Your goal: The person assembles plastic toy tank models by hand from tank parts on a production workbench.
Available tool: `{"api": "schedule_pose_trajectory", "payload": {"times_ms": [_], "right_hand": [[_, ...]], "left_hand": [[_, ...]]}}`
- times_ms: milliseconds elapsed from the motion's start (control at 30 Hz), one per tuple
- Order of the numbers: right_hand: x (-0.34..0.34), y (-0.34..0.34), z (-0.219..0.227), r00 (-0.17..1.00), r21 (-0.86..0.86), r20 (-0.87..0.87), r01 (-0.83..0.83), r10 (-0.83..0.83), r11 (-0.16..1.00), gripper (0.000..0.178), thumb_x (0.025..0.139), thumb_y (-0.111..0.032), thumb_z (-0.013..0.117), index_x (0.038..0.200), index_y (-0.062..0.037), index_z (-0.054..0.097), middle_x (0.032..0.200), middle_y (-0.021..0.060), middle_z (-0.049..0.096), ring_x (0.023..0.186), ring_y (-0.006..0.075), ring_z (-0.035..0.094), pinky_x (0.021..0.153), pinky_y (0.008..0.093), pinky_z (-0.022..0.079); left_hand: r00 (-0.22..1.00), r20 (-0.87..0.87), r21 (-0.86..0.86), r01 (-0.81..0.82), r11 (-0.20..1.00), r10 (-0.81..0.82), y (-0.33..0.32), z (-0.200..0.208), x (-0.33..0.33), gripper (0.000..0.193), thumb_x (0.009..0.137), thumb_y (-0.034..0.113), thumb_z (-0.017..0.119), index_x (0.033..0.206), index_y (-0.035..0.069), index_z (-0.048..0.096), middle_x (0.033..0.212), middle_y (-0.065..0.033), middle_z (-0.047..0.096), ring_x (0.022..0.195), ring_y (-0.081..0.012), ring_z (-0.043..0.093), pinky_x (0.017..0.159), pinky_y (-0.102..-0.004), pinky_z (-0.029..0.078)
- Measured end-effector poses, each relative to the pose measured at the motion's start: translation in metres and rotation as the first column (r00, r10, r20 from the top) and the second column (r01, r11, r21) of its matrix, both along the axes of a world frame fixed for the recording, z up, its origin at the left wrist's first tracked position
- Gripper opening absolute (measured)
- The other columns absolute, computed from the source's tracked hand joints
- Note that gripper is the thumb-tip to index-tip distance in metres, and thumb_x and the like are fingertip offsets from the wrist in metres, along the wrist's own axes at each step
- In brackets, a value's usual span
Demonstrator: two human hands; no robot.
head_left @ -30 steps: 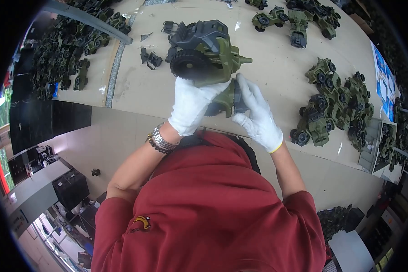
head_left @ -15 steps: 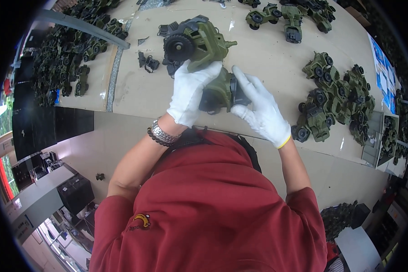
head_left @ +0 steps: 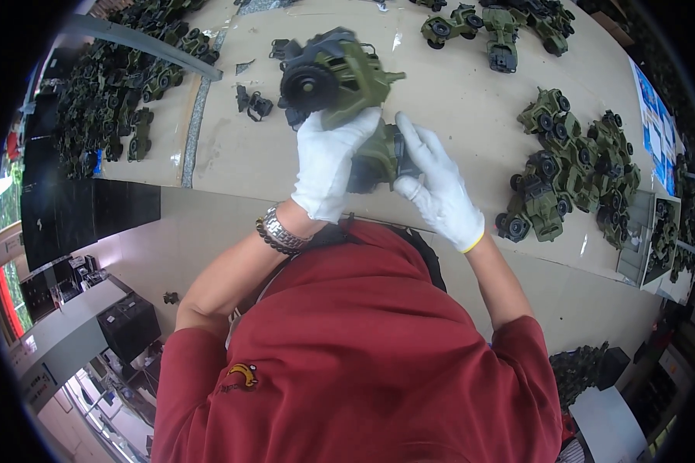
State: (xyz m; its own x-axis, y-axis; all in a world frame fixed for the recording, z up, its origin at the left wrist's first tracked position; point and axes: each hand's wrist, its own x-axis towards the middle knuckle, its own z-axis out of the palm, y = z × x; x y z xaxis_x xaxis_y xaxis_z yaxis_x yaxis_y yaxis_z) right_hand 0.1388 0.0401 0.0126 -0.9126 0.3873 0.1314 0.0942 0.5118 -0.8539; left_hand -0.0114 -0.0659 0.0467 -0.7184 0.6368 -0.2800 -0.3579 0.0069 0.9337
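Observation:
Raised above the table is a green toy military jeep [head_left: 363,94] with a large black wheel facing up. My left hand [head_left: 332,154], in a white glove, wraps round the middle of its body. My gloved right hand [head_left: 440,189] is at the jeep's near right end, fingers stretched along a black part and thumb bent below it. Whether the right fingers grip that part or only rest against it, I cannot tell. The jeep's near underside is partly hidden by my left hand and slightly blurred.
Small black parts [head_left: 256,106] lie on the beige table [head_left: 239,154] left of the jeep. Several similar toy jeeps [head_left: 544,204] are clustered at the right, more at the far right. A crowd of them fills the left side, beyond a grey metal bar [head_left: 143,48].
The jeep has tilted slightly in my left hand, and its lower wheel shows less. My right wrist has shifted a little left and the hand is turned slightly.

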Motion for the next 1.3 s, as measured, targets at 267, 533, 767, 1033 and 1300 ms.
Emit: {"api": "schedule_pose_trajectory", "payload": {"times_ms": [267,533,767,1033,1300], "right_hand": [[-0.008,0.009,0.026,0.99,0.122,-0.119,0.089,-0.075,0.989,0.098,0.071,-0.04,0.084,0.151,-0.0097,0.036,0.146,0.0183,0.044,0.13,0.036,0.047,0.108,0.0461,0.04],[-0.022,-0.022,-0.003,0.82,0.282,-0.445,0.51,-0.359,0.813,0.101,0.062,-0.075,0.077,0.124,0.0023,0.056,0.132,0.0218,0.057,0.113,0.0378,0.059,0.095,0.044,0.049],[-0.029,-0.003,-0.023,0.78,0.095,-0.503,0.479,-0.373,0.873,0.044,0.078,-0.033,0.08,0.104,-0.0038,0.062,0.106,0.0112,0.069,0.081,0.0301,0.062,0.075,0.0379,0.051],[-0.019,0.021,-0.117,0.651,-0.733,0.02,0.526,-0.759,0.432,0.057,0.097,-0.058,0.053,0.112,-0.0052,0.068,0.109,0.0099,0.07,0.096,0.0234,0.067,0.085,0.0361,0.053],[-0.039,0.183,-0.171,0.443,-0.961,0.093,-0.194,-0.892,-0.197,0.052,0.104,-0.053,0.021,0.128,-0.0233,0.056,0.139,0.0099,0.056,0.122,0.0352,0.057,0.103,0.054,0.048]], "left_hand": [[0.659,0.749,0.016,-0.122,0.992,0.069,0.007,-0.009,0.002,0.031,0.102,0.037,0.055,0.116,0.01,0.061,0.111,-0.0077,0.066,0.101,-0.0225,0.064,0.089,-0.0397,0.053],[0.396,0.916,0.007,-0.196,0.981,0.072,0.004,-0.01,0.029,0.032,0.103,0.034,0.049,0.116,0.011,0.066,0.114,-0.0083,0.071,0.103,-0.0248,0.066,0.095,-0.0391,0.052],[0.41,0.886,-0.152,-0.19,0.97,0.219,0.012,-0.016,0.044,0.046,0.106,0.05,0.03,0.13,0.018,0.054,0.131,-0.0062,0.058,0.125,-0.0246,0.052,0.109,-0.0572,0.033],[0.464,0.876,0.052,0.175,0.983,-0.129,0.009,-0.035,0.03,0.083,0.096,0.069,0.043,0.15,0.007,0.031,0.152,-0.0208,0.036,0.14,-0.0399,0.035,0.115,-0.0606,0.027],[0.605,0.739,0.043,0.396,0.917,-0.296,0.005,-0.034,0.028,0.053,0.099,0.045,0.058,0.132,0.005,0.053,0.128,-0.0123,0.056,0.118,-0.031,0.055,0.105,-0.0491,0.042]]}}
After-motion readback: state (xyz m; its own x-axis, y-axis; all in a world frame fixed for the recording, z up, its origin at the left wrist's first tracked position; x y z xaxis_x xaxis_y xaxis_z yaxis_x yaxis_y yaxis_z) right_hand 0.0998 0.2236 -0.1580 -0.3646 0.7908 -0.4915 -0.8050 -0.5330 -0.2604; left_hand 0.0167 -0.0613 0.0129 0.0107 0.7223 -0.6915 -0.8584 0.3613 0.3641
